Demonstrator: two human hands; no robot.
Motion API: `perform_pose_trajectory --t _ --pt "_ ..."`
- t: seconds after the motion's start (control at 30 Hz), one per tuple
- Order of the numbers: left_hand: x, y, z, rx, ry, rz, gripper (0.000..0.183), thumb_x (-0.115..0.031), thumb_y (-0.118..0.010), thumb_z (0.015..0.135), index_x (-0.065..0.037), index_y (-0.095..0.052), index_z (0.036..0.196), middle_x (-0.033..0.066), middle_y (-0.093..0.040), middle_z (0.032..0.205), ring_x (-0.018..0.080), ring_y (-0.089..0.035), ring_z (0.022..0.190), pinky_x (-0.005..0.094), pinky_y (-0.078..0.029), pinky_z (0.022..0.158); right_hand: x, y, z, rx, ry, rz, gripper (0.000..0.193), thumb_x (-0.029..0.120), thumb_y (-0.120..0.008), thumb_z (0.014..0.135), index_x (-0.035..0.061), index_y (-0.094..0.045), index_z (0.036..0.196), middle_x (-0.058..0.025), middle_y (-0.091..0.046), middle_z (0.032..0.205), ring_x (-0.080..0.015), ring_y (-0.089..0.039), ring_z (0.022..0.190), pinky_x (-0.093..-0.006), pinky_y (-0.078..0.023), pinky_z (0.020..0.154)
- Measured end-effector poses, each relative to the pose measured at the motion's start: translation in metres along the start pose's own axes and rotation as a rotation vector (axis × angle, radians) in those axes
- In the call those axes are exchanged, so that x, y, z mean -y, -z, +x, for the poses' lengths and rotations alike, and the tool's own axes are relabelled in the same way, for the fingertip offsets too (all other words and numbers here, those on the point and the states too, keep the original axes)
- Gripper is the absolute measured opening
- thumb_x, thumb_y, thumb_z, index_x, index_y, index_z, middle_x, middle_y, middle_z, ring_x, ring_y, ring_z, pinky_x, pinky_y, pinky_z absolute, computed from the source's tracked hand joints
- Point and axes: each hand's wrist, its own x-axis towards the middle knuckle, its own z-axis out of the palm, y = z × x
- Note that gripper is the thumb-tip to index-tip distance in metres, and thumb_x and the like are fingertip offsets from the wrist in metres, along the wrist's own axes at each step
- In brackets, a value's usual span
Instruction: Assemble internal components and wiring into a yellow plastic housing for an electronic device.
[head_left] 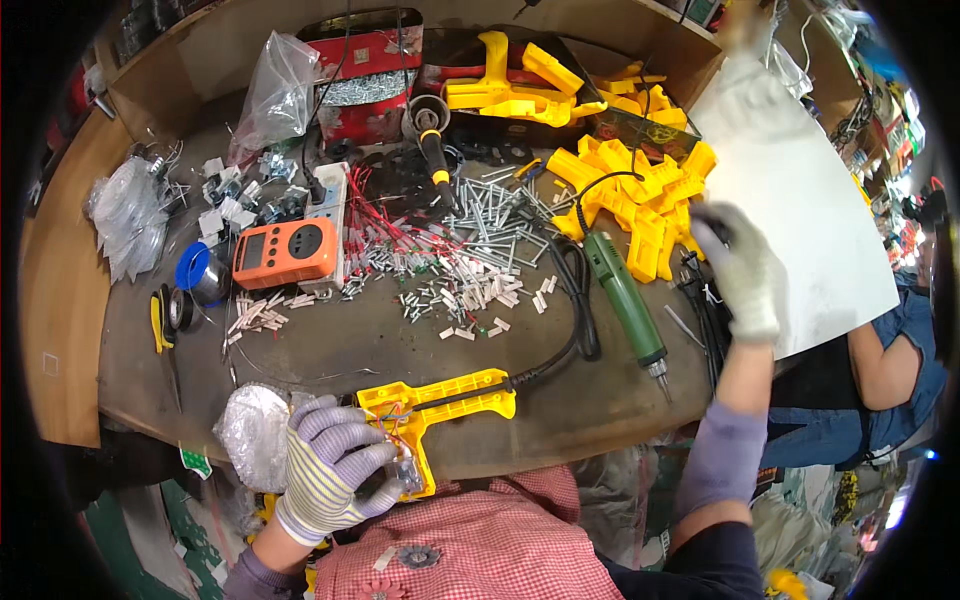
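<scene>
My left hand [335, 465], in a striped glove, grips the near end of a yellow tool housing half [465, 397] at the table's front edge. Thin coloured wires and a silvery part lie inside it, and a black cord [550, 368] runs out of its handle. Beside that hand is a clear plastic-wrapped bundle [252, 438]. My right hand [742, 275], in a pale glove, is raised at the right beside a pile of yellow housing halves [640, 190]. Its fingers are curled and blurred; a dark spot shows between them, and whether it holds anything is unclear.
A green electric screwdriver [622, 295] lies right of centre. Loose screws [490, 225] and small pale parts cover the middle, with an orange multimeter [285, 253], a soldering iron [433, 150] and yellow-handled scissors [160, 320] around them. At the right, a person [885, 370] sits beyond a white sheet [800, 200].
</scene>
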Motion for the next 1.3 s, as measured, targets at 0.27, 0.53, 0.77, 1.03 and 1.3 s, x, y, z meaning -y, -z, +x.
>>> perform_pose_trajectory --t 0.27,0.53,0.77,1.03,1.3 --pt "0.003 -0.005 0.008 -0.03 -0.02 -0.002 0.031 -0.028 -0.082 0.062 -0.017 -0.069 0.088 -0.0004 -0.067 0.095 0.0242 -0.063 0.096 0.0482 -0.048 0.091 -0.156 -0.072 0.136 0.237 0.298 -0.521 0.08 -0.017 -0.057 0.073 0.0105 -0.046 0.146 -0.0251 -0.051 0.143 -0.0402 -0.049 0.133 -0.0427 -0.041 0.112" --pt "0.007 0.0 0.018 0.022 0.049 0.027 0.034 -0.03 -0.079 0.067 -0.013 -0.071 0.096 0.0049 -0.069 0.105 0.0288 -0.063 0.104 0.0507 -0.047 0.095 -0.112 -0.011 0.071 0.094 0.532 -0.631 0.059 -0.012 -0.055 0.079 0.0065 -0.055 0.135 -0.0201 -0.063 0.123 -0.0396 -0.057 0.117 -0.0468 -0.045 0.104" --pt "0.011 -0.004 0.023 0.056 0.005 -0.001 0.038 -0.033 -0.077 0.07 -0.011 -0.071 0.1 0.0079 -0.068 0.107 0.0334 -0.063 0.104 0.0518 -0.048 0.094 -0.116 -0.001 -0.069 -0.4 0.182 0.313 0.043 0.02 -0.073 0.092 0.0012 -0.058 0.128 -0.0077 -0.069 0.104 -0.0222 -0.066 0.094 -0.0377 -0.055 0.082" --pt "0.002 0.008 0.008 -0.019 0.003 0.095 0.039 -0.033 -0.076 0.067 -0.01 -0.071 0.097 0.008 -0.067 0.106 0.0301 -0.063 0.102 0.0473 -0.049 0.091 0.093 -0.107 -0.12 0.317 -0.217 1.346 0.063 0.035 -0.069 0.09 0.0011 -0.045 0.137 -0.0097 -0.054 0.103 -0.0226 -0.054 0.095 -0.0423 -0.046 0.092" --pt "-0.027 0.001 -0.041 -0.121 0.222 -0.26 0.033 -0.011 -0.073 0.075 -0.004 -0.067 0.106 0.0103 -0.069 0.096 0.0278 -0.067 0.08 0.0382 -0.054 0.07 0.109 -0.128 -0.138 0.351 0.185 0.684 0.05 0.038 -0.066 0.092 0.0018 -0.058 0.125 -0.012 -0.064 0.109 -0.0258 -0.064 0.098 -0.0359 -0.052 0.086"
